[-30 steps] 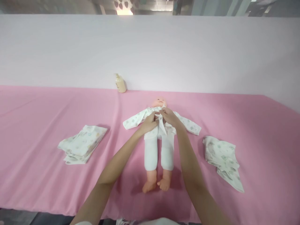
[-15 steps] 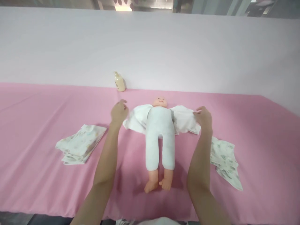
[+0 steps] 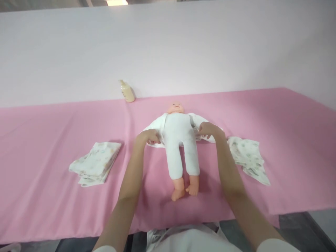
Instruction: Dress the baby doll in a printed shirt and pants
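A baby doll [image 3: 179, 127] with a white cloth body lies on its back, head toward the wall and bare feet toward me. Under it a white baby shirt [image 3: 157, 124] is spread, reaching out on both sides. My left hand [image 3: 151, 136] is at the shirt's left part beside the doll's torso, its fingers curled on the fabric. On the other side my right hand [image 3: 209, 129] has its fingers bent down and closed at the shirt near the doll's hip. Both fingertips are partly hidden.
A pink sheet [image 3: 52, 140] covers the table. To the left lies a folded printed cloth [image 3: 96, 161], to the right a printed baby garment [image 3: 246, 154]. A cream pump bottle [image 3: 127, 92] stands at the back against the white wall [image 3: 168, 52].
Both hands have come inward and a little nearer to me, from the shirt's outer ends to beside the doll's torso. The view has tilted slightly.
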A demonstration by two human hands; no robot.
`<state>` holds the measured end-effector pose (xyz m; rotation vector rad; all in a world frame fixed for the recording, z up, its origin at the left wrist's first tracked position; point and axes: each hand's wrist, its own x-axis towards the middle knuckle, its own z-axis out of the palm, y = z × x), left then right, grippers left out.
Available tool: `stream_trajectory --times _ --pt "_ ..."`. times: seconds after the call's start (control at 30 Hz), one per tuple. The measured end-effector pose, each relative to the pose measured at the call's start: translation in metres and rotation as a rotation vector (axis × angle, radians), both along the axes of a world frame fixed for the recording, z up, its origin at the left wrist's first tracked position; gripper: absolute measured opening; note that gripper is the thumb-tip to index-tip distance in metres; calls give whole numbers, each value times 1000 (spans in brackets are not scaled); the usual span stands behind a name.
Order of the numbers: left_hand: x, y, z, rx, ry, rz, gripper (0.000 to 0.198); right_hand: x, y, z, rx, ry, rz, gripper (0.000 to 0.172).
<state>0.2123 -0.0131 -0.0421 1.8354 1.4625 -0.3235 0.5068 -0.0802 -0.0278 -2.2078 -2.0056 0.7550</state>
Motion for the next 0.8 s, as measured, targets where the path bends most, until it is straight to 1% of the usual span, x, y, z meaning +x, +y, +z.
stream_trajectory --times 0.07,0.1,0.2,0.27,0.33,0.4,0.43,0.5,0.57,0.67,0.73,0.8 --pt "-1 0 -2 0 2 -17 23 -10 -9 -15 97 -209 39 2" --pt "-1 -1 -1 23 -10 -42 25 -12 -16 -22 145 -274 31 6" --pt "-4 -9 2 81 -114 -208 28 -5 -37 -42 218 -307 23 22" --pt "-8 -16 -1 105 -178 -311 29 7 -48 -54 280 -302 62 30" --pt "-13 -24 -11 158 -194 -321 33 20 -53 -64 342 -276 98 36" --pt "-19 -31 -24 239 -209 -266 37 32 -54 -72 389 -247 95 36" --pt "-23 -34 -30 275 -235 -239 36 37 -53 -74 405 -232 78 36" --pt "-30 -40 -39 339 -298 -218 29 46 -50 -75 431 -203 21 35" --pt "-37 -45 -42 406 -329 -244 24 56 -49 -70 463 -185 -54 36" --pt "-44 -52 -42 503 -297 -277 26 72 -51 -57 548 -57 -207 35" --pt "-48 -57 -42 536 -262 -273 27 82 -54 -49 594 24 -301 31" --pt "-51 -62 -42 552 -232 -259 24 90 -60 -45 628 -8 -342 29"
